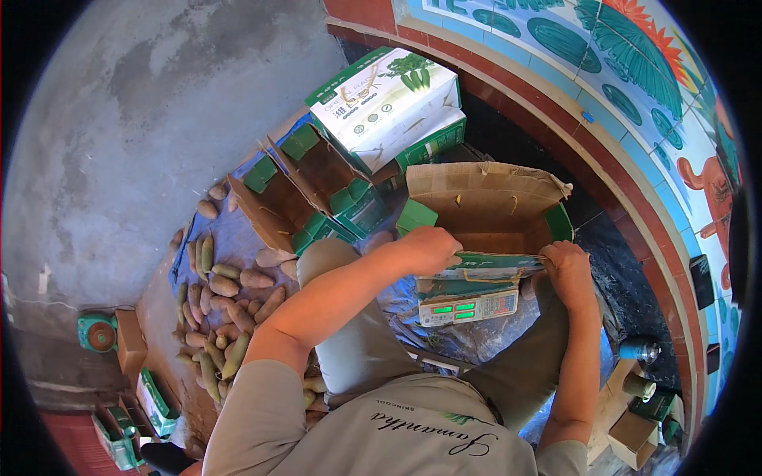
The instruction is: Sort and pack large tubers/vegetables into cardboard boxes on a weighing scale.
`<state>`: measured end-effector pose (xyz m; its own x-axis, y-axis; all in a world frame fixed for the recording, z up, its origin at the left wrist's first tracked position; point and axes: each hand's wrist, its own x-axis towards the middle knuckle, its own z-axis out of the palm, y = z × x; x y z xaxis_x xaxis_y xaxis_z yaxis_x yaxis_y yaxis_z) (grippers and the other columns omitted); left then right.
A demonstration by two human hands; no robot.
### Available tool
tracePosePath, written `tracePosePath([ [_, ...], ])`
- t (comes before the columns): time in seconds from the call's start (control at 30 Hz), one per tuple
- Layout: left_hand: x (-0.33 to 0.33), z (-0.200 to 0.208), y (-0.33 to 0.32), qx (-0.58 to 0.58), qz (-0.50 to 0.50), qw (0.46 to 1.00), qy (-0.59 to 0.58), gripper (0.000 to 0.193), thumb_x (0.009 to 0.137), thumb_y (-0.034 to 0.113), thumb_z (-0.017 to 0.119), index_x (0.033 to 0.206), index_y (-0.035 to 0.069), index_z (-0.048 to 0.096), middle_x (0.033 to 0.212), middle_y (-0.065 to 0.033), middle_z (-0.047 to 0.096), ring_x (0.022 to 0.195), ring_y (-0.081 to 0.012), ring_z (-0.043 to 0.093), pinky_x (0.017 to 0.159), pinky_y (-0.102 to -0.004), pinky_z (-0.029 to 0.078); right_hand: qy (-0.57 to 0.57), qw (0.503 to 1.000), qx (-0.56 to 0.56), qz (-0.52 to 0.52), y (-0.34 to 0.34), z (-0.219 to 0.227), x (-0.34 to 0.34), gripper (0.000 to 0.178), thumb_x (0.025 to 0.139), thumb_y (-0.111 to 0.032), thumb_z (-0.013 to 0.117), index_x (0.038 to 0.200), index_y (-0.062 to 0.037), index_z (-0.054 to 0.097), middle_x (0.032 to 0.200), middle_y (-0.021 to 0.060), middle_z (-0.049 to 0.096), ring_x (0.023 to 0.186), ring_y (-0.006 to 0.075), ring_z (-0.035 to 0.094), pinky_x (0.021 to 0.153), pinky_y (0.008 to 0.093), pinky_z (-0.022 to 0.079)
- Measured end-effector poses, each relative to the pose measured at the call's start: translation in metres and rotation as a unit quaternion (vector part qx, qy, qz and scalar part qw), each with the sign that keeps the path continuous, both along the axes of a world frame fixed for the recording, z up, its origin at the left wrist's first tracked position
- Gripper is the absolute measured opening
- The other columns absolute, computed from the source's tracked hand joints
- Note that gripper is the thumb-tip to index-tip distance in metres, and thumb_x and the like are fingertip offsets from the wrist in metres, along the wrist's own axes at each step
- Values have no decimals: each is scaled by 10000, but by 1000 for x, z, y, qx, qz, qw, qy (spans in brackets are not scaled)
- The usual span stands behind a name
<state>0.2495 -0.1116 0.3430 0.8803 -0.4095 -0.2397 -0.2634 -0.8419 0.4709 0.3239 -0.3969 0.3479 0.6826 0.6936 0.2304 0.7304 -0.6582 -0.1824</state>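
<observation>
An open cardboard box point(484, 226), green outside and brown inside, stands in front of my knees. Its far flap is raised, with short cord handles on it. My left hand point(432, 251) has its fingers curled over the near left edge. At the near right corner, my right hand point(567, 271) grips the near flap point(500, 270). No contents show in the visible part of the box. Just below the near flap is the panel of a digital scale point(468, 308) with lit green displays; whether the box rests on its platform is hidden.
Two open boxes point(270, 202) stand to the left; behind are closed white-and-green boxes point(397, 107). Brownish tubers and long green vegetables point(222, 317) lie heaped at left, partly on blue sheeting point(186, 254). A painted tile wall point(619, 119) curves along the right. A flask point(639, 349) stands near it.
</observation>
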Motion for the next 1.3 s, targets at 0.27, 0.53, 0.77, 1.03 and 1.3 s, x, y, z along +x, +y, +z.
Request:
tracePosePath([
  [0.27,-2,0,0,-34,-6,999,-16,251,854,265,539,807,26,601,739,-201,600,732,-382,584,664,-475,447,-18,1000,9,7,-1,3,0,71,705,-70,599,776,-75,597,729,89,561,754,279,562,687,386,448],
  [0.53,0,-2,-3,-22,-16,1000,-9,265,863,282,533,802,29,585,711,-199,591,707,-388,574,644,-477,440,12,1000,16,-8,-3,6,-1,69,710,-71,615,778,-74,602,738,87,569,762,291,562,703,401,448],
  [0.77,3,-4,-4,-25,-2,1000,9,259,862,289,537,823,39,592,738,-196,600,715,-386,576,651,-473,441,59,997,26,-37,-6,5,-2,91,705,-81,649,790,-66,620,777,90,601,810,294,578,732,403,453],
  [1.03,1,-8,-2,-61,-1,997,45,318,831,305,585,1039,67,621,879,-182,638,814,-349,603,712,-426,465,69,997,-2,-31,-3,9,-5,170,656,-137,707,778,-58,618,771,101,600,814,289,576,749,403,442],
  [1.3,-8,13,14,-48,28,998,-9,372,796,317,631,1045,41,623,908,-175,643,837,-317,618,741,-394,478,61,997,-36,-20,-1,3,-3,190,657,-180,710,771,-60,618,782,104,603,809,292,572,745,407,437],
])
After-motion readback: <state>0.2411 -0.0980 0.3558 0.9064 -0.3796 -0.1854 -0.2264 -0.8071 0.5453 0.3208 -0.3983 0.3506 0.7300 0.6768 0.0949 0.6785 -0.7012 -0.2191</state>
